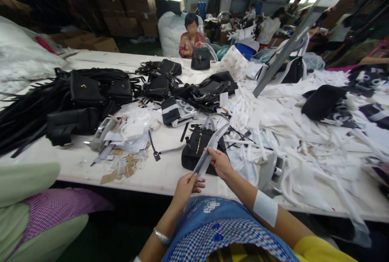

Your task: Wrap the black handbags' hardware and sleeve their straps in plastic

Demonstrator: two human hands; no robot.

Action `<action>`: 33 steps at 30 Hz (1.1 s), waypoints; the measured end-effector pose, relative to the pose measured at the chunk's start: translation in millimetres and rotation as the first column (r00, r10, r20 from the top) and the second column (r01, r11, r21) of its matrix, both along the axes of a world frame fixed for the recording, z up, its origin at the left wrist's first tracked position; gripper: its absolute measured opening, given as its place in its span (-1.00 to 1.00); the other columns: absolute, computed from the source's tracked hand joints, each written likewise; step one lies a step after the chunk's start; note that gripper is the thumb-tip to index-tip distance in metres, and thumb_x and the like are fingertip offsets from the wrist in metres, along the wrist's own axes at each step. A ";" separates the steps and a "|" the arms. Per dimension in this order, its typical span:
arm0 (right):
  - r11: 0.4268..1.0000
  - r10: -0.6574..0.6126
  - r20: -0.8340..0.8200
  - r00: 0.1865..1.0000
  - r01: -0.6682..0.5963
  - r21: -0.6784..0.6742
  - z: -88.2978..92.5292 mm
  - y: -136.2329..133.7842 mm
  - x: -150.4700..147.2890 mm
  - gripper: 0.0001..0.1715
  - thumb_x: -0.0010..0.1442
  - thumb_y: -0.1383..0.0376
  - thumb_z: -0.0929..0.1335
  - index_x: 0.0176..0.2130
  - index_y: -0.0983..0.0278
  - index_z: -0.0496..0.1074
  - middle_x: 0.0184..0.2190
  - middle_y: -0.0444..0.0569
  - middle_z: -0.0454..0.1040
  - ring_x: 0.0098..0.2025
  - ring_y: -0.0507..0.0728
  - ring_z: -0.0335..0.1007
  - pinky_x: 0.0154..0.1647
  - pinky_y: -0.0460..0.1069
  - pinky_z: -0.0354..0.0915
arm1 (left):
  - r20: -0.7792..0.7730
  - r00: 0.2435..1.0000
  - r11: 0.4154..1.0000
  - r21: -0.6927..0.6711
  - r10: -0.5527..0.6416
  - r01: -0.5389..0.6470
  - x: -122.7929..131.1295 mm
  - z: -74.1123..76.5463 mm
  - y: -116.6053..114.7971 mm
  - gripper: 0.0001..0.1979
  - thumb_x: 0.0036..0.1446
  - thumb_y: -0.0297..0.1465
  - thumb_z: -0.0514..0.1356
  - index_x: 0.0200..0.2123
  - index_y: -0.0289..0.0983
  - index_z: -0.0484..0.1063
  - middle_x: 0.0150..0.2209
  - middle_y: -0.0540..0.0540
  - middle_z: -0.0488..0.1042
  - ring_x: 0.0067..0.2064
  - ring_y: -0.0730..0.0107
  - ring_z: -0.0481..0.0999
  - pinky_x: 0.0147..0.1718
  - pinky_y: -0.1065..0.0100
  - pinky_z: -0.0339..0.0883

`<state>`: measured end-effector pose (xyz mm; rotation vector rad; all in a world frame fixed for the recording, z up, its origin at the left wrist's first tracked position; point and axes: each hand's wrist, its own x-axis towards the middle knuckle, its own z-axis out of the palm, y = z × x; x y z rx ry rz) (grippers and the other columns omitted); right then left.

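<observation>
My left hand point(187, 188) pinches the lower end of a translucent plastic strip point(216, 137) near the table's front edge. Farther up the same strip, my right hand point(220, 162) grips it between thumb and fingers. The strip slants away from me, over a black handbag point(190, 152) with a gold zipper. This bag stands on the table just beyond my hands, partly hidden by the strip and my right hand. A pale wrapped handle point(212, 120) rises behind it. A short black strap with a tag point(156, 155) lies to its left.
Tape dispensers stand at left point(101, 136) and right point(273, 172). Black bags point(86, 87) and straps cover the left; white wrapping strips point(273, 120) heap up on the right. A metal post point(282, 47) rises from the table. One person point(191, 37) sits opposite; another's sleeve point(27, 181) is at left.
</observation>
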<state>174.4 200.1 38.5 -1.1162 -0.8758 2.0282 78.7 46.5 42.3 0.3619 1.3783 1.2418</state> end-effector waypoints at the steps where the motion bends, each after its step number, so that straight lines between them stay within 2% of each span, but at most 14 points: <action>1: 1.000 0.009 -0.006 1.000 -0.009 -0.012 -0.9 -0.1 -0.3 -0.73 -0.01 0.20 0.50 -0.32 0.33 0.54 -0.36 0.00 0.58 -0.34 0.10 0.48 -0.26 -0.04 0.38 | -0.017 1.000 1.000 -0.003 -0.004 0.004 -0.5 -0.2 -2.1 -0.57 0.09 -0.08 0.16 -0.33 -0.39 0.46 -0.27 -0.30 0.56 -0.33 0.30 0.56 -0.42 0.38 0.37; 3: 0.999 0.028 -0.004 1.000 -0.028 -0.036 -1.9 -0.4 -1.3 -0.75 -0.01 0.21 0.50 -0.34 0.32 0.53 -0.38 -0.02 0.58 -0.35 0.10 0.48 -0.28 -0.05 0.38 | -0.046 0.999 1.000 -0.008 -0.028 0.028 -1.9 -1.2 -5.2 -0.58 0.08 -0.08 0.17 -0.34 -0.39 0.47 -0.31 -0.27 0.57 -0.32 0.28 0.55 -0.40 0.36 0.37; 8: 0.987 0.159 0.023 0.987 -0.158 -0.018 -4.2 -9.5 -1.5 -0.73 -0.02 0.17 0.50 -0.37 0.32 0.53 -0.43 -0.03 0.57 -0.42 0.08 0.47 -0.35 -0.07 0.37 | -0.103 0.994 0.999 -0.007 -0.044 0.044 -2.0 -4.8 -3.6 -0.54 0.00 -0.08 0.23 -0.19 -0.33 0.47 -0.24 -0.20 0.53 -0.21 0.24 0.51 -0.33 0.31 0.39; 10: 0.975 0.221 -0.011 0.975 -0.221 -0.015 -6.2 -13.9 1.2 -0.71 -0.01 0.16 0.49 -0.34 0.32 0.54 -0.39 -0.01 0.58 -0.39 0.09 0.49 -0.33 -0.05 0.38 | -0.123 0.991 0.999 -0.006 -0.047 0.047 -0.9 -4.2 -1.5 -0.53 -0.01 -0.03 0.20 -0.25 -0.33 0.47 -0.33 -0.16 0.51 -0.30 0.28 0.48 -0.40 0.33 0.36; 13: 0.962 0.226 -0.092 0.970 -0.237 -0.132 -11.5 -10.0 6.7 -0.72 0.06 0.18 0.45 -0.26 0.32 0.52 -0.29 0.04 0.59 -0.28 0.14 0.52 -0.27 -0.01 0.42 | -0.211 0.972 0.995 -0.008 -0.101 0.101 0.3 -1.2 -4.7 -0.54 -0.02 0.01 0.18 -0.40 -0.32 0.44 -0.48 -0.09 0.44 -0.45 0.35 0.40 -0.48 0.36 0.28; 15: 0.964 0.134 -0.111 0.985 -0.156 -0.214 -16.4 2.7 9.2 -0.77 0.12 0.23 0.41 -0.23 0.32 0.51 -0.26 0.06 0.59 -0.22 0.15 0.53 -0.23 -0.01 0.44 | -0.289 0.948 0.990 -0.009 -0.134 0.137 1.0 0.7 -12.3 -0.53 -0.01 0.03 0.16 -0.46 -0.31 0.42 -0.50 -0.07 0.42 -0.43 0.33 0.37 -0.44 0.36 0.26; 18: 0.975 0.004 -0.106 0.994 -0.027 -0.221 -23.6 32.3 8.6 -0.86 0.14 0.32 0.38 -0.25 0.33 0.49 -0.30 0.05 0.59 -0.24 0.14 0.53 -0.19 0.00 0.46 | -0.361 0.917 0.986 -0.058 -0.168 0.157 3.2 1.1 -28.7 -0.51 0.00 0.06 0.13 -0.48 -0.30 0.44 -0.48 -0.06 0.43 -0.37 0.28 0.39 -0.36 0.35 0.26; 23: 0.982 -0.062 -0.135 0.989 0.036 -0.187 -24.7 90.8 0.7 -0.93 0.15 0.38 0.36 -0.29 0.31 0.46 -0.38 -0.02 0.59 -0.30 0.10 0.54 -0.23 -0.03 0.48 | -0.357 0.913 0.980 -0.095 -0.196 0.174 7.8 -8.2 -58.8 -0.47 -0.02 0.10 0.11 -0.40 -0.28 0.50 -0.41 -0.09 0.49 -0.25 0.15 0.44 -0.21 0.29 0.28; 26: 0.982 -0.075 -0.143 0.987 0.048 -0.184 -17.7 122.9 -3.6 -0.94 0.15 0.42 0.36 -0.32 0.29 0.44 -0.44 -0.08 0.58 -0.36 0.08 0.54 -0.32 -0.06 0.48 | -0.358 0.921 0.987 -0.101 -0.151 0.123 10.5 -15.5 -77.0 -0.46 -0.04 0.13 0.11 -0.38 -0.25 0.52 -0.38 -0.09 0.51 -0.20 0.09 0.45 -0.14 0.25 0.27; 28: 0.981 -0.046 -0.143 0.989 0.018 -0.193 -12.6 135.2 -5.6 -0.94 0.16 0.42 0.36 -0.32 0.29 0.44 -0.44 -0.08 0.57 -0.36 0.07 0.54 -0.35 -0.07 0.47 | -0.365 0.925 0.989 -0.136 -0.103 0.056 13.7 -16.2 -87.2 -0.45 -0.05 0.14 0.11 -0.40 -0.25 0.52 -0.41 -0.07 0.50 -0.24 0.11 0.45 -0.20 0.25 0.28; 30: 0.976 0.013 -0.152 0.988 -0.045 -0.212 -9.1 135.1 -7.1 -0.95 0.20 0.38 0.34 -0.30 0.30 0.44 -0.37 -0.04 0.58 -0.31 0.07 0.54 -0.32 -0.07 0.46 | -0.364 0.929 0.984 -0.180 -0.072 0.006 18.0 -12.0 -94.0 -0.45 -0.03 0.12 0.11 -0.38 -0.26 0.51 -0.42 -0.07 0.49 -0.28 0.15 0.44 -0.25 0.28 0.28; 33: 0.931 0.222 -0.218 0.950 -0.273 -0.241 -8.7 110.1 -6.5 -0.82 0.20 0.27 0.37 -0.19 0.31 0.45 -0.19 0.02 0.56 -0.16 0.10 0.51 -0.14 0.00 0.43 | -0.362 0.931 0.977 -0.208 -0.036 -0.044 25.3 -0.7 -98.1 -0.48 0.01 0.09 0.11 -0.35 -0.27 0.50 -0.38 -0.08 0.49 -0.26 0.18 0.43 -0.25 0.31 0.27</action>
